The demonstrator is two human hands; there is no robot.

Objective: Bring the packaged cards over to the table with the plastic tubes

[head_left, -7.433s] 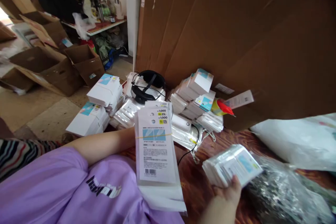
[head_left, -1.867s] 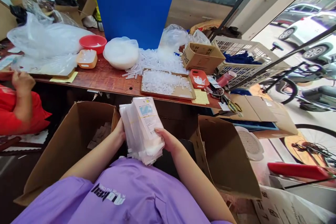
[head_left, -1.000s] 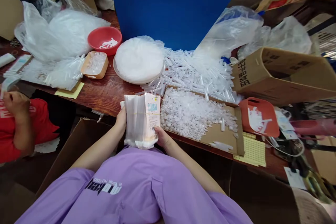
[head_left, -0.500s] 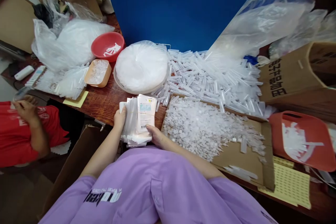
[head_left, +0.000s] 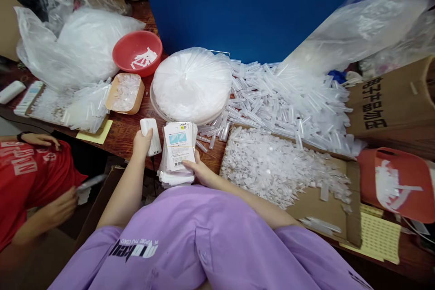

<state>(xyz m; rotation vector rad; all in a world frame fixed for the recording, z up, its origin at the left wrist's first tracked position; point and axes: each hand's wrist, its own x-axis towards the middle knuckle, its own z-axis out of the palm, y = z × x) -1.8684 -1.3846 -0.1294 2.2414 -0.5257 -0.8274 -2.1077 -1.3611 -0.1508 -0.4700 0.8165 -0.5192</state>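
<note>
My left hand point(head_left: 142, 144) is closed around a small white rectangular device point(head_left: 150, 135) with rounded corners; a dark cord hangs from its lower end. To its right, a thick stack of printed cards in clear bags point(head_left: 178, 147) stands upright against the table edge, close to my body. My right hand point(head_left: 197, 168) grips this stack at its lower right, thumb on the front card near the barcode. A gap separates the device from the stack. The fingers behind the stack are hidden.
Behind the stack sits a round tub topped with a white plastic bag point(head_left: 192, 84). Clear plastic tubes point(head_left: 272, 99) and a cardboard tray point(head_left: 306, 201) of small clear pieces lie right. Left are a red bowl point(head_left: 122, 50), an orange box point(head_left: 135, 104) and a co-worker in red point(head_left: 41, 172).
My left hand has moved left, away from the stack, with the white device now plainly in it. The stack stays in my right hand. The co-worker's hands have moved.
</note>
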